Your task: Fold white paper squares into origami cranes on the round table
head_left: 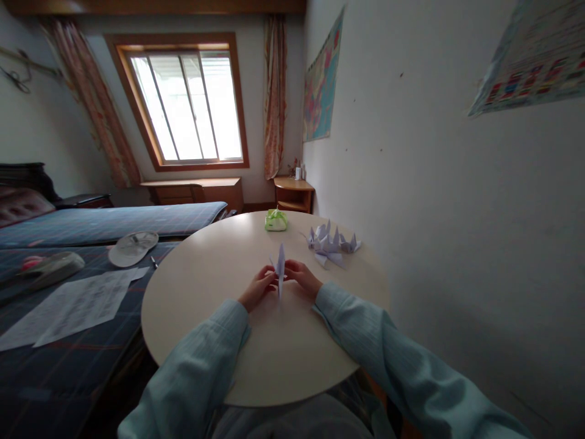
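Paper piece [281,263], folded, held upright between fingertips of left hand [260,285] and right hand [302,278] over round table [196,311], folded shapes [325,242] clustered far right, green packet [276,221] near far edge.

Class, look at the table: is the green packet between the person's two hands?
No, the green packet sits near the far edge of the table, while the left hand and right hand hold folded paper.

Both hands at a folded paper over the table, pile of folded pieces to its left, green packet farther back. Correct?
Not quite: in the head view, the pile of folded pieces lies right of the folded paper, not left. The rest stands.
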Available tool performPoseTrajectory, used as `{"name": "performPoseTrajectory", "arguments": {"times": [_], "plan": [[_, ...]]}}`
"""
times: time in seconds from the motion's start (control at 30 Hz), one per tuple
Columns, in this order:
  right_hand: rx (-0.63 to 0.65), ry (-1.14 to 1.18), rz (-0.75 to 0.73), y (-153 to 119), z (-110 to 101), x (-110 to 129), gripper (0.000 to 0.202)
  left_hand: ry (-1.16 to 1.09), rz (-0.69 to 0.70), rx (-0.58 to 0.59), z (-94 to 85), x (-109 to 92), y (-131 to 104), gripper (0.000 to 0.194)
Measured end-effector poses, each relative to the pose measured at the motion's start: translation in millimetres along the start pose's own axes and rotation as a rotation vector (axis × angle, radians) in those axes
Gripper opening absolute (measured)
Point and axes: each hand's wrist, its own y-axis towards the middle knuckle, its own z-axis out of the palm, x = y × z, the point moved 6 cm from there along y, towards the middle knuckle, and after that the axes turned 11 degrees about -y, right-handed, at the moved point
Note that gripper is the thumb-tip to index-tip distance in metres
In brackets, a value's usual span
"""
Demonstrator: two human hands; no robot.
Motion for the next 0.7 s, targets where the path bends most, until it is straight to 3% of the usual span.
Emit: {"name": "performPoseTrajectory", "arguments": {"times": [0.2,0.5,0.6,0.7], "plan": [[0.008,-0.072,0.005,-3.0,-0.6,5.2,0.035,0.04,0.001,-0.008,-0.4,3.0,-0.8,0.038],[-0.289,-0.073,0.004,1.6,-20.6,-2.5,0.037,0.141,0.135,-0.136,-11.8,-8.6,1.7,0.025],[-0.334,-0.08,-0.001,1.2,-24.1,-2.8,0.037,0.144,0.186,-0.117,-7.4,-13.6,-1.3,0.022],[-0.354,-0.082,-0.002,0.9,-26.0,-3.5,0.036,0.166,0.204,-0.035,0.7,-15.2,-3.7,0.035]]}}
